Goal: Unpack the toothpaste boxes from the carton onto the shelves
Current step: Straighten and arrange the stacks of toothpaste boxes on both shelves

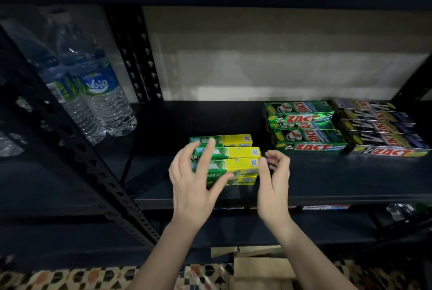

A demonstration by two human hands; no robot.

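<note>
On the dark metal shelf (pixel 327 179), near its front edge, lies a small stack of green-and-yellow toothpaste boxes (pixel 236 163), long sides toward the person. The left hand (pixel 194 182) lies over the stack's left end, fingers spread and nearly straight across the tops, thumb along the front face; its grip looks like a steadying press, not a clasp, probably to square the boxes up. The right hand (pixel 273 179) hovers just beside the stack's right end, fingers loosely curled, holding nothing, likely poised to nudge the ends flush.

To the right, well apart, sit green ZACT boxes (pixel 306 126) with black ZACT boxes (pixel 383 130) touching them, so the stack has free room on both sides. Water bottles (pixel 93 88) stand left, beyond the perforated upright (pixel 138 60). Below, the cardboard carton (pixel 261 264) shows between the forearms; its contents are hidden.
</note>
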